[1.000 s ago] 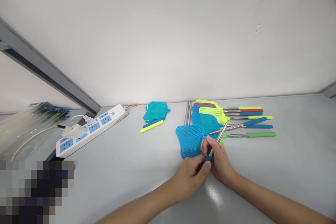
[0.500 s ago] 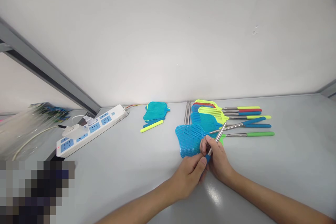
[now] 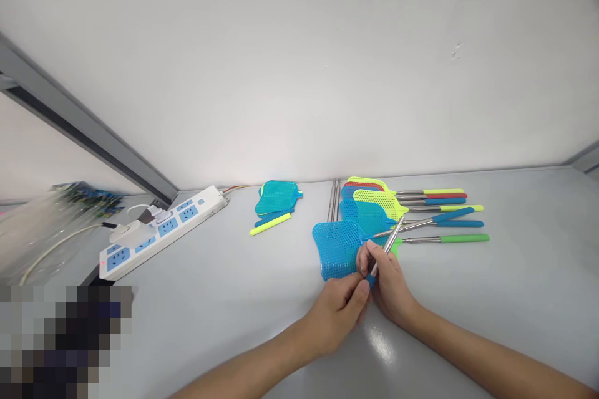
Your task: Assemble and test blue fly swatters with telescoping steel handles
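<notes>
My left hand is closed around a blue grip sleeve, most of which its fingers hide. Out of the sleeve runs a metal telescopic rod, tilted up to the right. My right hand is closed around the rod just above the sleeve. Behind the hands lies a blue fly swatter, its head flat and its blue handle slanting to the right. Further back are several more swatters, among them a yellow one and one with a green handle, partly overlapping.
To the left lie a stack of loose swatter heads and a yellow grip sleeve. Bare metal rods lie beside the swatters. A power strip with plugs and a clear plastic bag are at the far left.
</notes>
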Demonstrator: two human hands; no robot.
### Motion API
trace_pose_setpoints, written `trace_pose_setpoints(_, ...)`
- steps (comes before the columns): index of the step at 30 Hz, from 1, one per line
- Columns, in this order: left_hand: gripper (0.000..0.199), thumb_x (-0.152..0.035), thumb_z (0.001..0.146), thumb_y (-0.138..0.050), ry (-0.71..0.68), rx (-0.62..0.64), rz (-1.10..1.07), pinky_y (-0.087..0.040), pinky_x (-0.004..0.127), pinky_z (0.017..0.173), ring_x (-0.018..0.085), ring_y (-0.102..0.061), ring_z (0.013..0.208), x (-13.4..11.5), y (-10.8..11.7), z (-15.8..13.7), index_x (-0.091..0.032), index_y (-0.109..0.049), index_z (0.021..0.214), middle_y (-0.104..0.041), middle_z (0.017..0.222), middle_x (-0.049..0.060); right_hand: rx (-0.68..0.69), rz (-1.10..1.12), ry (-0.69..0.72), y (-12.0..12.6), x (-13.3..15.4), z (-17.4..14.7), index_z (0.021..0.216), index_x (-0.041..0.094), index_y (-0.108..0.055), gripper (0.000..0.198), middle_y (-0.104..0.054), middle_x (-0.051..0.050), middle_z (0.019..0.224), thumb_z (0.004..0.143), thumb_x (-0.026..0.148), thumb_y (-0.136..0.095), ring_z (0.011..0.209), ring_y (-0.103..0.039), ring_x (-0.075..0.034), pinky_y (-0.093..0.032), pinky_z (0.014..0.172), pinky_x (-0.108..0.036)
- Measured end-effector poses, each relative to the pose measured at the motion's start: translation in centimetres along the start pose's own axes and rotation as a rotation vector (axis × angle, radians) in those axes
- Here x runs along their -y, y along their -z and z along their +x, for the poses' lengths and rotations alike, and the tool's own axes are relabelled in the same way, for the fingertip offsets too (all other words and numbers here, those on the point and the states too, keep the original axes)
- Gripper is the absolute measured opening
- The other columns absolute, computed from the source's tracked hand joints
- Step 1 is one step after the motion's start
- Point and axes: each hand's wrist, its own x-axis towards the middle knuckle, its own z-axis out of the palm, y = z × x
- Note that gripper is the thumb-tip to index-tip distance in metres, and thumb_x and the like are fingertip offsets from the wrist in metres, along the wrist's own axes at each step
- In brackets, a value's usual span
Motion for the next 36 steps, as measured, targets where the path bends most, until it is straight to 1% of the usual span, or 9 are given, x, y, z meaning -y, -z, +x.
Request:
trace_pose_setpoints(4, 0.037, -0.040, 0.088, -0.023, -0.004, -0.003, -0.007, -0.027, 0.020, 0.048, 0.007, -0.035, 0.048, -0.11, 0.04, -0.02, -0.016, -0.041, 0.066, -0.041, 0.051, -0.004, -0.005, 0.001, 0.015, 0.01, -0.03, -0.03, 0.047, 0.017, -0.045, 0.040, -0.039, 0.001, 0.051, 0.079, 0.041, -0.043, 0.045, -0.037, -0.009, -0.030, 0.038, -0.022)
trace_pose_setpoints(10, 0.037, -0.040, 0.088, -0.024, -0.013, -0.007, 0.000, -0.027, 0.020, 0.048, 0.007, -0.035, 0.049, -0.22, 0.10, -0.01, -0.016, -0.042, 0.066, -0.040, 0.051, -0.004, 0.023, 0.036, -0.012, 0.08, -0.10, -0.09, 0.049, 0.017, -0.046, 0.039, -0.038, 0.002, 0.052, 0.080, 0.040, -0.042, 0.043, -0.035, -0.009, -0.025, 0.033, -0.021)
trace_pose_setpoints(16, 0.037, -0.041, 0.087, -0.023, -0.001, -0.003, 0.003, -0.026, 0.021, 0.047, 0.008, -0.034, 0.047, -0.29, 0.10, -0.04, -0.016, -0.042, 0.068, -0.040, 0.050, -0.004, 0.006, 0.009, 0.019, 0.05, -0.06, -0.03, 0.048, 0.017, -0.046, 0.039, -0.039, 0.001, 0.051, 0.080, 0.039, -0.043, 0.047, -0.036, -0.009, -0.031, 0.039, -0.021)
trace_pose_setpoints(23, 0.038, -0.042, 0.087, -0.024, 0.009, -0.001, -0.015, -0.026, 0.021, 0.048, 0.007, -0.035, 0.048, -0.47, 0.12, -0.06, -0.016, -0.042, 0.066, -0.041, 0.051, -0.004, -0.003, -0.027, 0.021, 0.06, -0.05, -0.05, 0.048, 0.017, -0.045, 0.040, -0.039, 0.001, 0.053, 0.080, 0.041, -0.042, 0.047, -0.035, -0.010, -0.028, 0.037, -0.021)
trace_pose_setpoints(27, 0.038, -0.041, 0.087, -0.024, 0.019, -0.001, -0.009, -0.025, 0.021, 0.049, 0.007, -0.035, 0.048, -0.48, 0.11, -0.05, -0.016, -0.043, 0.068, -0.042, 0.051, -0.004, 0.009, -0.015, -0.008, 0.04, 0.05, -0.10, 0.048, 0.017, -0.045, 0.040, -0.038, 0.001, 0.053, 0.080, 0.042, -0.041, 0.046, -0.034, -0.010, -0.025, 0.034, -0.021)
trace_pose_setpoints(30, 0.038, -0.041, 0.087, -0.023, 0.021, -0.004, 0.006, -0.026, 0.021, 0.049, 0.007, -0.035, 0.048, -0.54, 0.09, -0.07, -0.016, -0.042, 0.066, -0.043, 0.051, -0.004, 0.021, 0.007, -0.009, 0.02, 0.15, -0.12, 0.048, 0.017, -0.045, 0.040, -0.038, 0.001, 0.053, 0.081, 0.040, -0.041, 0.046, -0.034, -0.010, -0.026, 0.037, -0.022)
trace_pose_setpoints(36, 0.039, -0.041, 0.088, -0.023, 0.009, 0.008, 0.037, -0.027, 0.021, 0.049, 0.007, -0.036, 0.048, -0.62, 0.14, -0.01, -0.016, -0.042, 0.065, -0.045, 0.053, -0.003, 0.012, -0.019, 0.017, 0.05, 0.06, -0.06, 0.048, 0.017, -0.044, 0.040, -0.039, 0.001, 0.051, 0.081, 0.038, -0.041, 0.049, -0.036, -0.010, -0.031, 0.047, -0.024)
